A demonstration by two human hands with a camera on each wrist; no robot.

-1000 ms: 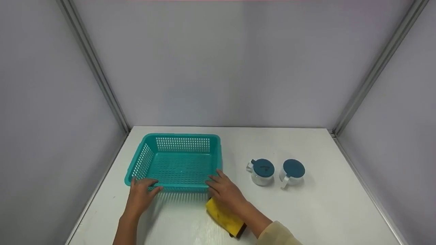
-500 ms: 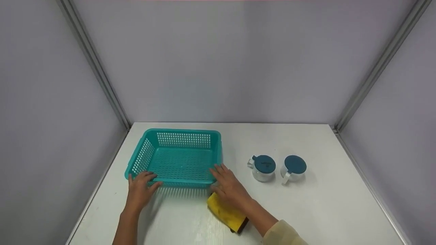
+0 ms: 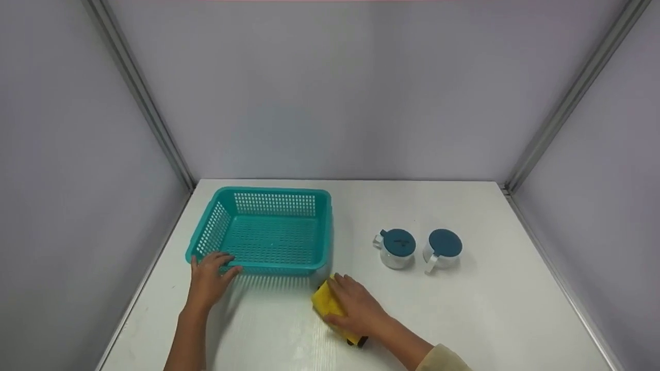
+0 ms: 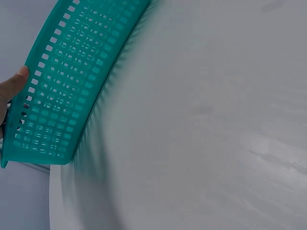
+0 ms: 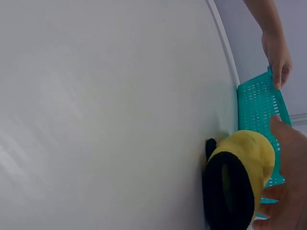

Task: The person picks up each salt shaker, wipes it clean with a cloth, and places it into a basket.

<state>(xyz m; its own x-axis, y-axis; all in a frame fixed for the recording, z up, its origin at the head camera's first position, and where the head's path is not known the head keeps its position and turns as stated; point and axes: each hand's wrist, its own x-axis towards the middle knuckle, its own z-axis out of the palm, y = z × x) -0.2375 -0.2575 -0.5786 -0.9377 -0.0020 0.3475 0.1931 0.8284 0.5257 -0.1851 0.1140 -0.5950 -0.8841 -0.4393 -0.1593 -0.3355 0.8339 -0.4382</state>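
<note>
A turquoise plastic basket (image 3: 273,239) with perforated sides stands at the left of the white table. My left hand (image 3: 207,278) holds its near rim at the left, thumb outside and fingers over the edge; the left wrist view shows the thumb (image 4: 18,80) against the basket wall. My right hand (image 3: 356,304) lies over a yellow folded cloth (image 3: 324,301) with black edging, just in front of the basket's near right corner. The right wrist view shows the cloth's black-rimmed end (image 5: 230,191) and the right fingers spread beside it, not curled round it.
Two glass jugs with blue lids and white handles, a left one (image 3: 398,245) and a right one (image 3: 444,245), stand right of the basket. Grey panels (image 3: 330,103) enclose the table (image 3: 495,309) at the back and sides.
My right hand has left the basket's near right corner and come back over the yellow cloth. My left hand stays at the rim. The whole scene shifts slightly upward in view.
</note>
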